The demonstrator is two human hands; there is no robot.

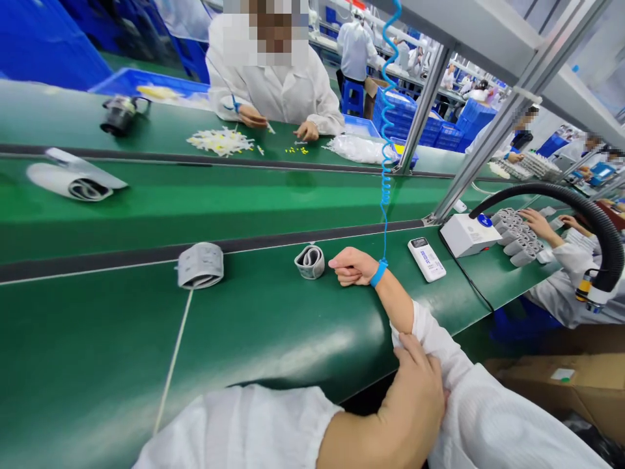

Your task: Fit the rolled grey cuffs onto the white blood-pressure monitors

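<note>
Right sleeve [488, 400] gripped by left hand [417, 387]; right hand [356, 266], loosely fisted, just beside rolled grey cuff [311, 266].

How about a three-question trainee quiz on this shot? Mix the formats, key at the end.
1. What is the left hand touching?

2. True or false: the wristband on the other arm is attached to a coiled blue cord.

3. Multiple choice. Where is the nearest grey roll relative to the right hand?
A) inside its grip
B) beside it, not held
C) underneath the wrist

Key:
1: the right sleeve, over the forearm.
2: true.
3: B; the hand is curled next to it, with a small gap between.
</note>
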